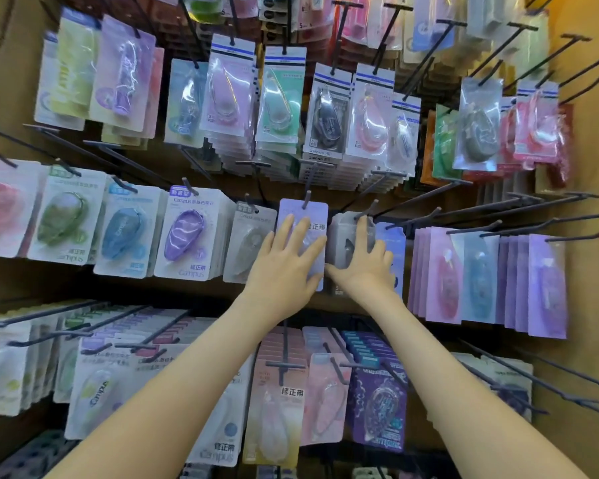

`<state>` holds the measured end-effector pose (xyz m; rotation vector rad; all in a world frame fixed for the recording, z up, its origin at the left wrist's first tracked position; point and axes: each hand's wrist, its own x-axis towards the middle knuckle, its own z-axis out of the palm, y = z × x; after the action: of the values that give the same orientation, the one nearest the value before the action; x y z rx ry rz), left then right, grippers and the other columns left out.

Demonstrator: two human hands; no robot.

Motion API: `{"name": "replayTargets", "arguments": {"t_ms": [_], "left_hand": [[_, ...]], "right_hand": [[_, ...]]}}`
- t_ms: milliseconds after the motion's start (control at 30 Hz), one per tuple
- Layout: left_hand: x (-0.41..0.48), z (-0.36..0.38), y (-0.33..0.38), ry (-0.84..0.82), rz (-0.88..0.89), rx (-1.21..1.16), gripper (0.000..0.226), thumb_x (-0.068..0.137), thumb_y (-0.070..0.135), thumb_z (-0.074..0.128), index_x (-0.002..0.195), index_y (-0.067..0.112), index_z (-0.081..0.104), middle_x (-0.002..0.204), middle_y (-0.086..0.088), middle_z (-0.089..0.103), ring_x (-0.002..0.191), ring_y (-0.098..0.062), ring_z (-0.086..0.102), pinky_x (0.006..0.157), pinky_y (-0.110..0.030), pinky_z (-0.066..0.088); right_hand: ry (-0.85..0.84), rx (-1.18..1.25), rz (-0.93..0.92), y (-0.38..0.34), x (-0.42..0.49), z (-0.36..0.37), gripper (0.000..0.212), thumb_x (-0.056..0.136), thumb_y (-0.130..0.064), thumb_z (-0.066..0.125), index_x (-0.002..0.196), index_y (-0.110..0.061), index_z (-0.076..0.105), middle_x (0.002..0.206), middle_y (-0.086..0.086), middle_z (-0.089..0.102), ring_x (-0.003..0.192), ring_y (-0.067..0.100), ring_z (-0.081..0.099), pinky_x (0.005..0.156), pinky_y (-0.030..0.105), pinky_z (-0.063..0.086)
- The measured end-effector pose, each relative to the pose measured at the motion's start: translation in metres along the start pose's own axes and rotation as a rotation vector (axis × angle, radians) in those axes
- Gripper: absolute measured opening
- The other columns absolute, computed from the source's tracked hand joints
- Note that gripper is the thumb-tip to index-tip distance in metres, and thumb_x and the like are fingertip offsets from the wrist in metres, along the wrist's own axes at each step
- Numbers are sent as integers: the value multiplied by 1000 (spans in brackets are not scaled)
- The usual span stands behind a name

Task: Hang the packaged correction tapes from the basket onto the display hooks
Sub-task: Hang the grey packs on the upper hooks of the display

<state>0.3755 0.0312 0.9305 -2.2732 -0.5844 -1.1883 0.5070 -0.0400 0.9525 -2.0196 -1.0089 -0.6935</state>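
Left hand (284, 267) laid flat on a lilac pack (312, 216), fingers straight and fanned, thumb lying across the pack's lower edge, gripping nothing. Pack a smooth rounded-corner card, matte pale violet with a glossy clear blister, most of it hidden under the palm; small white label with black characters just past the fingertips. Hung by its top hole on a thin dark metal hook (306, 198) straight above the left fingers, long axis upright, printed face outward, bottom edge at the thumb. Right hand (363, 267) likewise spread and straight-fingered, pressed against a grey pack (343, 233) just beside the lilac one, thumb stretched toward the left thumb, the two tips close but apart. Grey pack shiny and translucent, upright too, on its own hook (365, 212) above the right fingers; contents too blurred to tell. Just outside the right hand, a blue pack (393, 240), then a row of violet cards with clear bubbles. Outside the left hand, a Campus pack (187, 236) with a purple teardrop dispenser under glossy plastic. Beneath both forearms, a pink pack (325, 392) among more hanging rows. Behind everything, a plain brown board (585, 133), dull and cardboard-like, bristling with slim black rods
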Motion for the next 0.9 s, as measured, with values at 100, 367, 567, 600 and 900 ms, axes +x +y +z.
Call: {"name": "replayTargets", "arguments": {"t_ms": [100,367,567,600,900], "left_hand": [[-13,-9,0,-76,-45,-11,69,100,42,43,156,29,5,158,-12,-28,146,-35,-21,119,-51,-1],[-156,-13,-16,271,-48,-393,46,88,26,52,129,6,59,143,-28,43,133,-46,40,107,-59,34],[-331,2,-40,101,-124,-577,36,94,16,56,128,1,59,136,-23,52,125,-34,48,107,-38,36],[-368,11,-39,31,-152,-603,37,94,15,56,128,0,59,136,-23,52,124,-33,48,108,-36,35],[-747,124,-32,-873,-705,-520,46,77,24,41,119,7,52,107,-24,64,81,-39,67,63,-38,59]], "right_hand": [[-35,-18,-65,-1,-19,-14,100,86,-55,59,151,-35,-14,157,10,5,141,36,11,111,53,26],[340,-49,-425,-26,-190,3,55,88,-29,60,138,-10,48,141,20,41,126,34,32,100,51,34],[39,88,-414,-50,-341,95,41,93,-23,51,130,-6,53,125,15,54,115,29,44,99,38,35],[-37,114,-393,-51,-364,113,41,93,-23,49,130,-5,53,124,14,55,115,29,46,102,35,32],[-838,146,-98,7,-641,316,45,82,-21,49,117,5,58,108,21,61,103,35,52,90,36,34]]}}
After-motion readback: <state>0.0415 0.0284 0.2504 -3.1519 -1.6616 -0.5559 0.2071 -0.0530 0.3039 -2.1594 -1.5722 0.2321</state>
